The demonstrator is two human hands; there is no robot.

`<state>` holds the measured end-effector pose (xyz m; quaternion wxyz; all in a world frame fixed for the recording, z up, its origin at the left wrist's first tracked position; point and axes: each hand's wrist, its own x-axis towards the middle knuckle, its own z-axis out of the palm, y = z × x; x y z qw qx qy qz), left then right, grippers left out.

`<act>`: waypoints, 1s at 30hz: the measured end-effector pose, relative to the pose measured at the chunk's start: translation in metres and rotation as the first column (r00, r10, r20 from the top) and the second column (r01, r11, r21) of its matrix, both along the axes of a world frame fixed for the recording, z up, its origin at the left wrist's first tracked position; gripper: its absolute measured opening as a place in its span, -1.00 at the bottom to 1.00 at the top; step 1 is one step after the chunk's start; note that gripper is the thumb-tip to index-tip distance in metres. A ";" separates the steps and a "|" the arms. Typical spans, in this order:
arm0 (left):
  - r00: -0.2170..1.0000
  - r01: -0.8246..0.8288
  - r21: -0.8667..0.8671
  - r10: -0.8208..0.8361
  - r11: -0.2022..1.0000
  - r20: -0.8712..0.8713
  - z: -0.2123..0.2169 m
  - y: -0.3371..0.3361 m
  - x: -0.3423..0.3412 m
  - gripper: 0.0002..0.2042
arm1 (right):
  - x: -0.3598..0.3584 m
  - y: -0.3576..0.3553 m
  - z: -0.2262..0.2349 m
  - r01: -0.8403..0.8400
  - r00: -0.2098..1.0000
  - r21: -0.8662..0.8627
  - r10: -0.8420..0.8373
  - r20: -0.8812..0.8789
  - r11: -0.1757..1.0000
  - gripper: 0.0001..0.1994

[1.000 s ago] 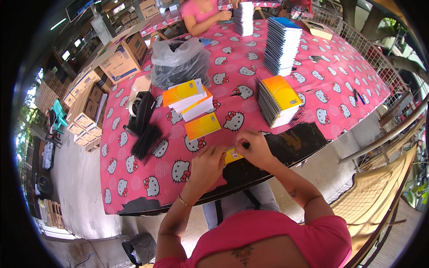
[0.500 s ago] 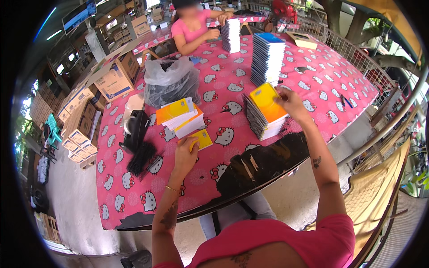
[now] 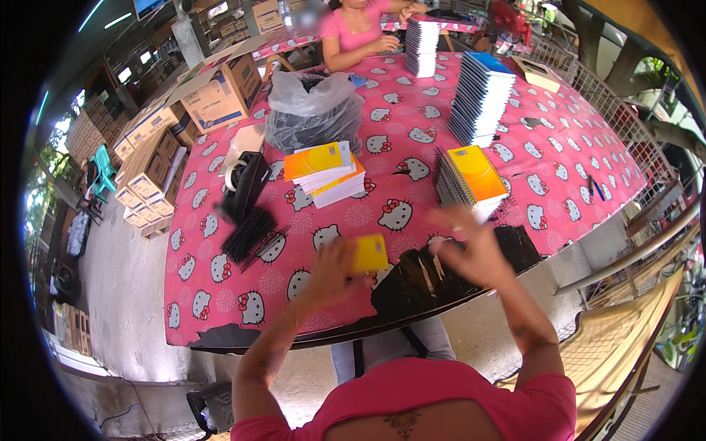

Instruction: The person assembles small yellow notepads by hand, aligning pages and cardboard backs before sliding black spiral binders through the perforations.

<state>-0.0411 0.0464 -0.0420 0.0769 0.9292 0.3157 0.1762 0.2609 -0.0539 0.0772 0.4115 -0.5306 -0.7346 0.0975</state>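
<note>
A small yellow spiral notebook (image 3: 371, 253) is near the table's front edge, its left end gripped by my left hand (image 3: 332, 270). My right hand (image 3: 474, 250), smeared by motion, holds nothing; its fingers are spread in front of a stack of yellow-orange spiral notebooks (image 3: 478, 176). Farther left lies a looser pile of yellow-orange covers and white page blocks (image 3: 327, 169). Beside that pile are a black tape dispenser (image 3: 246, 184) and a bundle of black binding coils (image 3: 246, 234).
A tall stack of blue-covered notebooks (image 3: 479, 99) and a white-edged stack (image 3: 423, 48) stand farther back, near a person in pink (image 3: 353, 37). A plastic bag (image 3: 315, 114) sits at the back left. Cardboard boxes (image 3: 217, 99) are piled beyond the pink tablecloth (image 3: 397, 191).
My right hand has left the top of the notebook stack and come toward me, opening. My left hand has brought the small notebook nearer the front edge. The view has shifted.
</note>
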 end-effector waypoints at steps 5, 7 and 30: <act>0.974 0.064 0.034 -0.055 0.997 -0.220 0.016 -0.108 -0.019 -0.23 | -0.073 -0.059 -0.098 -0.375 0.836 -0.181 0.416 0.357 0.909 -0.45; 0.979 0.047 -0.114 -0.068 0.992 -0.193 0.014 -0.118 -0.025 -0.27 | -0.079 -0.061 -0.120 -0.377 0.864 -0.152 0.406 0.297 0.914 -0.51; 0.544 -0.265 -0.378 0.461 0.887 0.701 0.001 -0.018 -0.027 -0.80 | -0.095 0.039 -0.141 -0.271 0.644 -0.232 -0.004 -0.765 0.934 -0.80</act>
